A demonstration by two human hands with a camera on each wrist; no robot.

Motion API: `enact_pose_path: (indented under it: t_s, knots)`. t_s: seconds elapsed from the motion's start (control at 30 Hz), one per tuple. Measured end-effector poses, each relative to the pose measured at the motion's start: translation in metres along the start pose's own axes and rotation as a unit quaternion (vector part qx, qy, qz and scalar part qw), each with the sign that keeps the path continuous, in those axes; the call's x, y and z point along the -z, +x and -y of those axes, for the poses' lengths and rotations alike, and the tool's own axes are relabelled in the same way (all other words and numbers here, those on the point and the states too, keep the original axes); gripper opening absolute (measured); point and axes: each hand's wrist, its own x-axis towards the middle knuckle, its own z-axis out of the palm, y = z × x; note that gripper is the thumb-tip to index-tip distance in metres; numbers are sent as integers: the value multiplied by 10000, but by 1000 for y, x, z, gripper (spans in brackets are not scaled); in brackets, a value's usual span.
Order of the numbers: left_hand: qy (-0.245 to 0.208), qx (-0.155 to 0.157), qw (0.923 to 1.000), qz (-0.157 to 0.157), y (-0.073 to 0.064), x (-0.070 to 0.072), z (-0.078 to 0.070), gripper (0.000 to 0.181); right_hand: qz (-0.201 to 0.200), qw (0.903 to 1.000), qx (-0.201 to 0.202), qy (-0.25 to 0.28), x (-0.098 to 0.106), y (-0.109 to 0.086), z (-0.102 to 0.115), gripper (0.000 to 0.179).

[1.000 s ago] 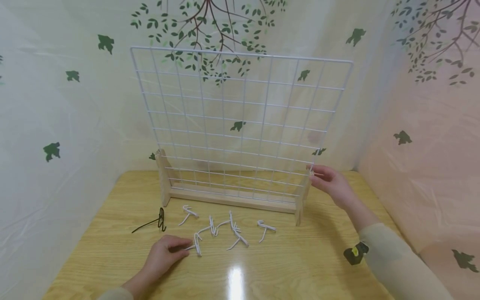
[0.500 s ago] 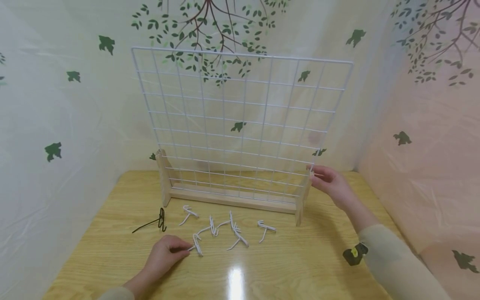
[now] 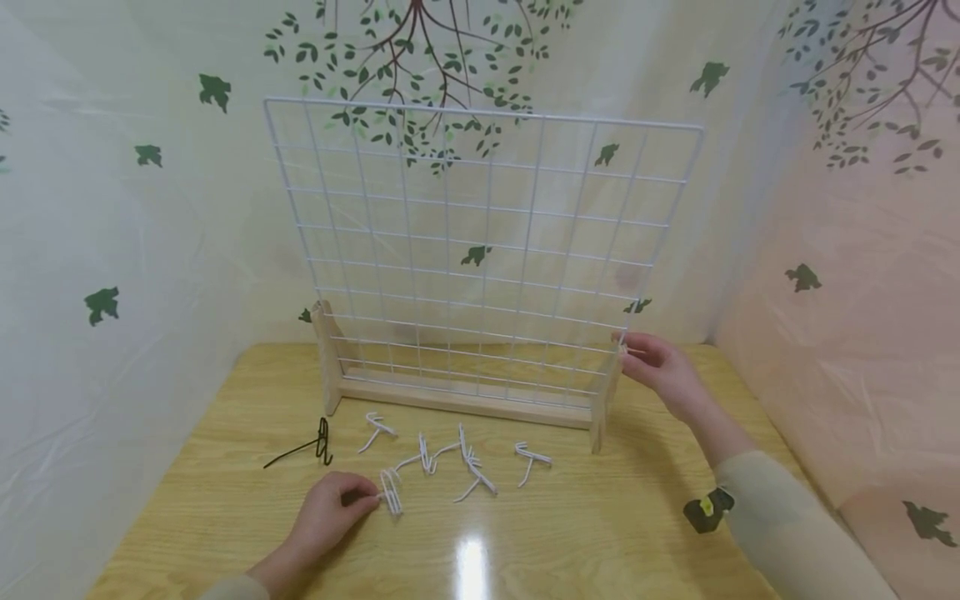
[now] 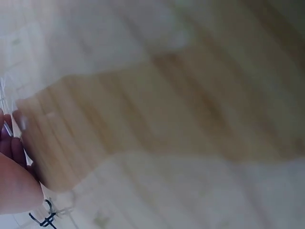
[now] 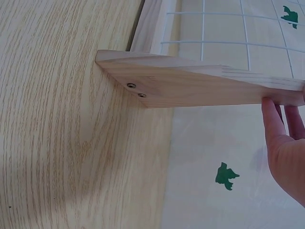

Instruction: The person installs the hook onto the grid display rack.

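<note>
A white wire grid panel [image 3: 487,223] stands upright in a wooden stand [image 3: 467,402]. My right hand [image 3: 670,375] grips the top of the stand's right side piece, thumb against its outer face in the right wrist view, fingers partly hidden behind the wood. At the front left, my left hand [image 3: 334,512] pinches the stem of a white grid hook [image 3: 391,493] between thumb and fingertips, its wire end pointing right, low over the table. In the left wrist view only the edge of the left hand [image 4: 16,176] shows.
Several white hooks lie on the wood-grain table [image 3: 570,533] before the stand, among them one at the right [image 3: 532,458]. A black hook [image 3: 322,442] lies at the left. Leaf-printed sheeting [image 3: 135,233] hangs behind and at both sides.
The white hook in my left hand has turned about its stem, its wire loops now facing the head camera more. The right hand stays on the stand.
</note>
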Motion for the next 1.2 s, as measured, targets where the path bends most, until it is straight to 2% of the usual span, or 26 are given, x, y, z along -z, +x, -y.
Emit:
enact_pose_path:
  t_s: [0.23, 0.33, 0.57, 0.73, 1.0, 1.2]
  knots:
    - [-323, 437, 9985, 3, 2, 4, -6, 11, -23, 9999, 120, 88, 0, 1, -4, 49]
    - [-458, 497, 9977, -55, 3, 5, -7, 11, -30, 9998, 164, 108, 0, 1, -4, 48]
    - [-487, 759, 9959, -47, 7, 9, -8, 11, -11, 9998, 166, 52, 0, 1, -4, 49]
    - [-543, 928, 9942, -33, 12, 16, -16, 10, -26, 10000, 61, 51, 0, 0, -4, 50]
    - [-459, 1061, 9932, -116, 19, 32, -34, 5, -89, 9997, 115, 186, -3, -1, -1, 48]
    - [-426, 910, 9947, -203, 26, 44, -44, 6, -104, 9998, 69, 149, -3, -2, 0, 49]
